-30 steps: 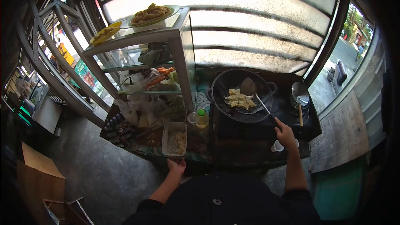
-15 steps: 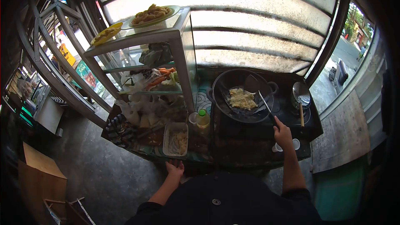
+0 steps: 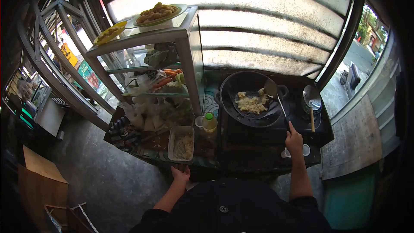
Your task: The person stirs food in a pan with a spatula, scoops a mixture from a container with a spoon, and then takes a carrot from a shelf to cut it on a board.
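My right hand (image 3: 294, 140) is closed round the dark handle of a metal spatula (image 3: 281, 107). The spatula's broad blade is at the right inner side of a black wok (image 3: 233, 114), by the edge of the yellowish egg-like food (image 3: 252, 105). One piece of that food stands up near the blade. My left hand (image 3: 180, 174) rests by the front edge of the counter with its fingers loosely apart, holding nothing. Just beyond it is a clear plastic tub (image 3: 171, 149) with pale food residue. A bottle with a green cap (image 3: 209, 123) stands between tub and wok.
A ladle with a wooden handle (image 3: 312, 118) lies over a small pot on the right burner. White cups (image 3: 305, 149) lie near my right wrist. At left, a glass display case (image 3: 189, 39) carries a plate (image 3: 183, 8) of fried food and a yellow dish (image 3: 103, 39).
The spatula blade has moved right and up from the middle of the wok to its right side. The food has shifted and broken at its upper edge. My left hand stays put.
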A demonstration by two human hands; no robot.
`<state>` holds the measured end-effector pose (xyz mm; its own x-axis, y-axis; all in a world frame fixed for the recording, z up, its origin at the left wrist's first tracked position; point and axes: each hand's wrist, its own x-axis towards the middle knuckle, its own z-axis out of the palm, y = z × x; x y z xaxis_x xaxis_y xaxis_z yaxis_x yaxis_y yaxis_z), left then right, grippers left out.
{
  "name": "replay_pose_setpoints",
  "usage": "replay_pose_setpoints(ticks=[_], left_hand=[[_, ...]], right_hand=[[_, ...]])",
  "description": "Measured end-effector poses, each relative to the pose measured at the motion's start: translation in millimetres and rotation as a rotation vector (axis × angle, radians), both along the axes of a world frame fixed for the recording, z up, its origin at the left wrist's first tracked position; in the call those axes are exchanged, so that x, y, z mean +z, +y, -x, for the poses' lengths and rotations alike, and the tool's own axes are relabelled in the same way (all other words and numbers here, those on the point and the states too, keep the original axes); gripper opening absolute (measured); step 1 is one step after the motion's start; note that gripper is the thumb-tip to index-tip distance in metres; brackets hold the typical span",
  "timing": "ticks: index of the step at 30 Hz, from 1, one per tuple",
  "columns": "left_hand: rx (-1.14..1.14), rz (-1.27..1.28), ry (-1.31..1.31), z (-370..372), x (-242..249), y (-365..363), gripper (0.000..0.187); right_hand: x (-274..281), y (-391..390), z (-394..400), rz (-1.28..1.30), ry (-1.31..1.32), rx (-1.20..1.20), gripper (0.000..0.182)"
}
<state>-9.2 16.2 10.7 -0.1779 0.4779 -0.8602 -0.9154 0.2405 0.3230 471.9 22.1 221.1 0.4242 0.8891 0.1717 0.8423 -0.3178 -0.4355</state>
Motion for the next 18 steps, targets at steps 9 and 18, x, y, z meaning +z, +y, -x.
replay_pose_setpoints(ticks=[9,18], left_hand=[[-0.003,0.037,-0.008,-5.8,1.3,1.0,0.043],[-0.032,0.008,0.003,-11.9,10.1,6.3,0.041]], right_hand=[[0.4,-1.5,1.6,-0.010,0.026,0.019,0.045],[0.3,6.7,22.9,-0.116,0.114,0.124,0.045]])
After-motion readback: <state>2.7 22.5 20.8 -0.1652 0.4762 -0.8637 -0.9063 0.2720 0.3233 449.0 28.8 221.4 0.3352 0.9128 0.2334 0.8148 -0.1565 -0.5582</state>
